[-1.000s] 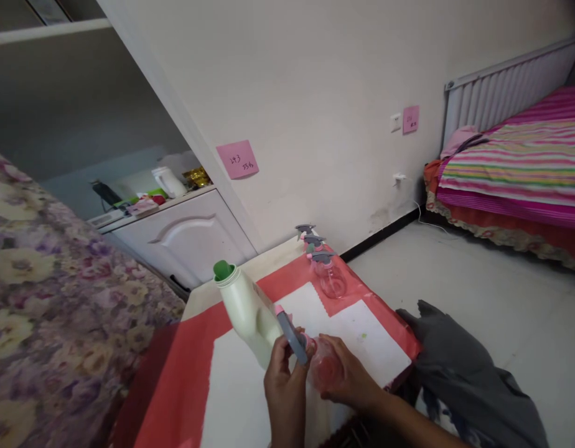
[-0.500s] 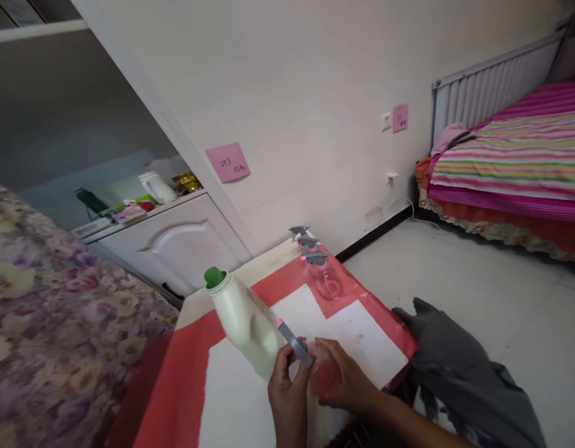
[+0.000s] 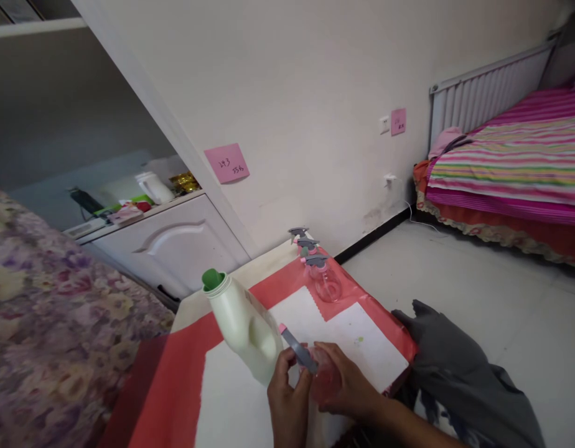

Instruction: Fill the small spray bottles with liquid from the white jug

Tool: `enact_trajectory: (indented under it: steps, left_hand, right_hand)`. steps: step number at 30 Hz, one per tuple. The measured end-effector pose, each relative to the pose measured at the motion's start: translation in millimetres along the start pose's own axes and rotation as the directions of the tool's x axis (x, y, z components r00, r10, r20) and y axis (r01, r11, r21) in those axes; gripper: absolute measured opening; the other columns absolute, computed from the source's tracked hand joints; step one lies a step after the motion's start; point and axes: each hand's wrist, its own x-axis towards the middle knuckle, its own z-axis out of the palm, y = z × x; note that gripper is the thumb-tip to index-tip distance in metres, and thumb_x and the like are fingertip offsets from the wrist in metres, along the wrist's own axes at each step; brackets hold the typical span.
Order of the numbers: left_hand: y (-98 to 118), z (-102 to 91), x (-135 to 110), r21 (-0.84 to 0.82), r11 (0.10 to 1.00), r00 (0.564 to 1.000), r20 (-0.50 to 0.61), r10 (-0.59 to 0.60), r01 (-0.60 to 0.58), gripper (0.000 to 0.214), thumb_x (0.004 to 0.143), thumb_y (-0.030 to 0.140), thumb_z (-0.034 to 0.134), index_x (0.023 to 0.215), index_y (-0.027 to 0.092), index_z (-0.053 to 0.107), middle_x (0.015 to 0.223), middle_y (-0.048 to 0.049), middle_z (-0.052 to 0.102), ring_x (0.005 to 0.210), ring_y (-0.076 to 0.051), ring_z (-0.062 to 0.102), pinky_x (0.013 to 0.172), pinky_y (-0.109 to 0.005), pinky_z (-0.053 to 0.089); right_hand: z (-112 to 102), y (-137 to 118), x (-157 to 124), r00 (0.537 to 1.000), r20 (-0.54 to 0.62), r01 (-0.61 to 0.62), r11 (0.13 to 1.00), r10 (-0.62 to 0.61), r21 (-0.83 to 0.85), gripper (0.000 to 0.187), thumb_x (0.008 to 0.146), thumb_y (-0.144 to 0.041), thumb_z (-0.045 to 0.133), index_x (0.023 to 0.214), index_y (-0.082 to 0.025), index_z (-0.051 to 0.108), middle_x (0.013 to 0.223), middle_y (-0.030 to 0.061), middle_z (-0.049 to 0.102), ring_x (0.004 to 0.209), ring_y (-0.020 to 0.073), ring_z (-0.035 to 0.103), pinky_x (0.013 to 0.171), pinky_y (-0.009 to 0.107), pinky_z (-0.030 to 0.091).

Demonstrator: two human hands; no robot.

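Observation:
Between my hands is a pink see-through spray bottle (image 3: 327, 381) with a grey trigger head (image 3: 297, 347) and a pink nozzle tip. My left hand (image 3: 288, 391) has thumb and fingers closed around the base of that spray head. Wrapped around the bottle's body is my right hand (image 3: 346, 386). Just left of them stands a pale green jug (image 3: 244, 323) with a green cap in its mouth. My fingers partly hide the bottle's neck.
Several spray bottles with grey heads (image 3: 315, 260) stand in a row at the table's far corner. A red cloth (image 3: 170, 373) and white paper (image 3: 231, 401) cover the table. Dark grey fabric (image 3: 469, 367) is at the right. A cabinet (image 3: 185, 239) adjoins the wall.
The spray head has shifted slightly right and down between my hands, with its tilt a little changed. Both hands keep their hold on the bottle; the jug stands as before.

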Motion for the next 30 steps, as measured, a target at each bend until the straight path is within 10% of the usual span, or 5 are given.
enact_trajectory:
  steps: [20, 30]
  left_hand:
    - [-6.9, -7.8, 3.2, -0.115, 0.993, 0.982, 0.187, 0.041, -0.02, 0.036, 0.082, 0.043, 0.064, 0.11, 0.022, 0.069, 0.117, -0.0083, 0.072, 0.112, -0.027, 0.064, 0.099, -0.039, 0.049]
    - [-11.7, -0.3, -3.2, -0.136, 0.989, 0.993, 0.099, 0.066, -0.052, 0.037, 0.08, 0.041, 0.064, 0.111, 0.021, 0.066, 0.119, -0.0104, 0.071, 0.109, -0.028, 0.066, 0.097, -0.041, 0.051]
  right_hand:
    - [-6.8, -8.7, -1.1, 0.995, 0.063, -0.079, 0.997, 0.078, 0.009, 0.103, 0.051, -0.013, 0.084, 0.143, -0.025, 0.039, 0.146, 0.0118, 0.046, 0.136, 0.0325, 0.043, 0.114, 0.051, 0.032]
    - [-27.2, -81.6, 33.8, 0.987, 0.064, 0.149, 0.989, -0.148, -0.004, 0.023, 0.082, -0.026, 0.067, 0.105, -0.025, 0.071, 0.097, 0.0023, 0.059, 0.093, 0.0202, 0.057, 0.086, 0.034, 0.047]
